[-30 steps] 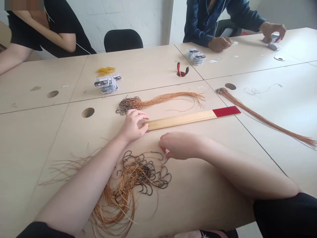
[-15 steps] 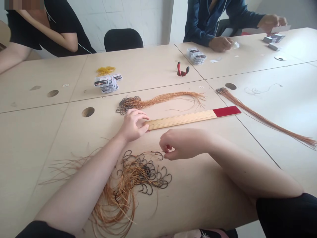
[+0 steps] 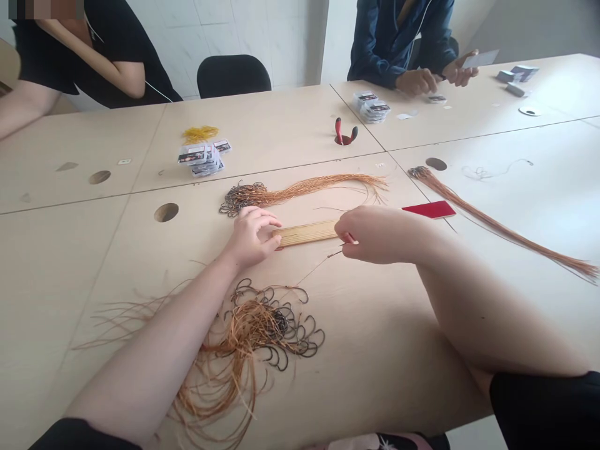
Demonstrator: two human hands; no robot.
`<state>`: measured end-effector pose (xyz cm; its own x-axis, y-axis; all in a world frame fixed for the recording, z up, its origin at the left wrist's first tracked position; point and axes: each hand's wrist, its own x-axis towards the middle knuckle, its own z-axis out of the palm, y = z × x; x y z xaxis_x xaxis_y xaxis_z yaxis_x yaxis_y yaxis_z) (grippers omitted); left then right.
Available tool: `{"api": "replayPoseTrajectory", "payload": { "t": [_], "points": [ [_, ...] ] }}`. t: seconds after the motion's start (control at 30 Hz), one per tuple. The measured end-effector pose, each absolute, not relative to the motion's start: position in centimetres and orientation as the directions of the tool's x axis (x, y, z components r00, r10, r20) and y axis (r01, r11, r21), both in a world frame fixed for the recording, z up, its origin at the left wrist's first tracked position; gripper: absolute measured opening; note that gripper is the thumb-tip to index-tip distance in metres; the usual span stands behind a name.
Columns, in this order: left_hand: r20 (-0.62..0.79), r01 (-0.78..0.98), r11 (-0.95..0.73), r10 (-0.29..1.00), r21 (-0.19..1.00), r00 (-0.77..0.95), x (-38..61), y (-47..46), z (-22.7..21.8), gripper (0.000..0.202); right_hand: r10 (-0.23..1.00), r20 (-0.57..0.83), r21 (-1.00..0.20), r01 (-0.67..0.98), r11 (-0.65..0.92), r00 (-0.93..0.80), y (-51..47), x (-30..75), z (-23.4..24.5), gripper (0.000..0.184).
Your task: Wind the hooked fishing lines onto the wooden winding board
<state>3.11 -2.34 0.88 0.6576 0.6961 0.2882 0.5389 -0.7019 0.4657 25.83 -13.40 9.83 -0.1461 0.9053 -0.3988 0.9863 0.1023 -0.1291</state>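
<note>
1. Left hand (image 3: 253, 236): it lies on the table (image 3: 384, 350) with the fingers bent. The tips are bunched on the left end of the wooden strip (image 3: 307, 233). Whether they pinch anything under them cannot be told from here.
2. Right hand (image 3: 375, 234): it is closed in a fine pinch, thumb against forefinger, on the hook end of a single line (image 3: 319, 267). The hand lies across the middle of the wooden strip and hides that part.
3. Single line: it runs taut and slanting from the pinch down to the left, into the tangled heap (image 3: 262, 325).
4. Tangled heap: dark hooks and orange lines lie loose on the table, just below the left forearm and near the table's front edge.
5. Wooden strip: it lies flat between the two hands. Its red end (image 3: 429, 209) shows to the right of the right hand.
6. Sorted bundle (image 3: 290, 192): it lies just beyond the strip, hooks gathered at the left, lines trailing right.
7. Second bundle (image 3: 492, 220): it lies well apart on the neighbouring table, to the right.
8. Further back: a stack of packets (image 3: 204, 157), yellow bands (image 3: 200, 133), and red-handled pliers (image 3: 345, 132) standing in a table hole.
9. Far right corner: a co-worker's hands (image 3: 417, 81) are on the table, beside more packets (image 3: 372, 105).
</note>
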Motion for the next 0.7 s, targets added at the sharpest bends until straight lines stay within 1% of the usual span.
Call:
{"api": "replayPoseTrajectory", "payload": {
  "t": [0.13,0.33,0.43,0.5,0.57,0.63,0.7],
  "points": [
    [0.297,0.536,-0.700,0.699,0.472,0.651,3.1,-2.4,0.9,0.019,0.923,-0.371,-0.153,0.987,0.053,-0.107,-13.7,27.2,10.7,0.014],
    [0.279,0.551,-0.686,0.711,0.475,0.645,3.2,-2.6,1.1,0.018,0.946,-0.262,-0.197,0.970,0.141,-0.190,-14.3,29.6,11.9,0.023],
    [0.283,0.550,-0.690,0.709,0.471,0.647,3.2,-2.6,1.2,0.018,0.958,-0.209,-0.201,0.968,0.152,-0.194,-14.5,30.7,12.2,0.026],
    [0.293,0.545,-0.696,0.703,0.467,0.648,3.2,-2.6,1.2,0.017,0.971,-0.208,-0.154,0.984,0.090,-0.121,-14.7,31.3,12.6,0.028],
    [0.296,0.543,-0.702,0.699,0.462,0.651,3.2,-2.7,1.2,0.017,0.972,-0.232,-0.061,0.996,-0.058,0.042,-14.9,31.8,13.2,0.027],
    [0.285,0.544,-0.705,0.694,0.455,0.661,3.2,-2.7,1.3,0.018,0.947,-0.224,0.032,0.973,-0.229,0.230,-15.2,32.4,13.8,0.025],
    [0.271,0.546,-0.707,0.691,0.450,0.670,3.2,-2.7,1.4,0.019,0.945,-0.095,0.048,0.950,-0.308,0.312,-15.5,33.0,14.2,0.021]
  ]
}}
